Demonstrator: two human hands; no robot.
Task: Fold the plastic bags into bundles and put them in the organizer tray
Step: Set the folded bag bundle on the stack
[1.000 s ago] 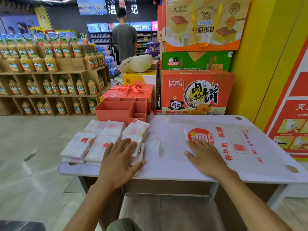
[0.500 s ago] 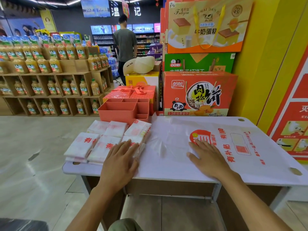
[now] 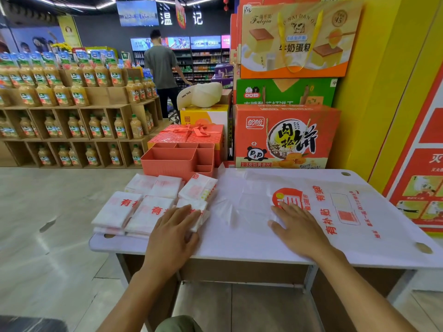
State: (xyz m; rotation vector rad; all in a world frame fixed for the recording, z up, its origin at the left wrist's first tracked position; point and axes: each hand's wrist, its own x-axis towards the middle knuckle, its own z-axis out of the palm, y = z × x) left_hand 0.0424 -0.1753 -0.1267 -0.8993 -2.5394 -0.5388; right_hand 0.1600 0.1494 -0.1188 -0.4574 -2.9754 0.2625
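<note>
Your left hand (image 3: 172, 233) has drawn its thumb in. 1 second ago the thumb splayed out to the right. Now it sits tucked against the near corner of the folded bundle (image 3: 200, 204) by the tabletop's (image 3: 134, 243) front edge.

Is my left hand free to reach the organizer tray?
Probably yes: the left hand lies flat on the folded bundles; the organizer tray stands just behind them, nothing taller between.

Yellow plastic juice bottles (image 3: 136, 127) are filling brown wooden crate shelving (image 3: 143, 110) at left. A red ribboned gift box (image 3: 189, 134) is sitting beside an orange printed cardboard carton (image 3: 285, 140). A person in a grey shirt (image 3: 161, 65) is standing behind.
</note>
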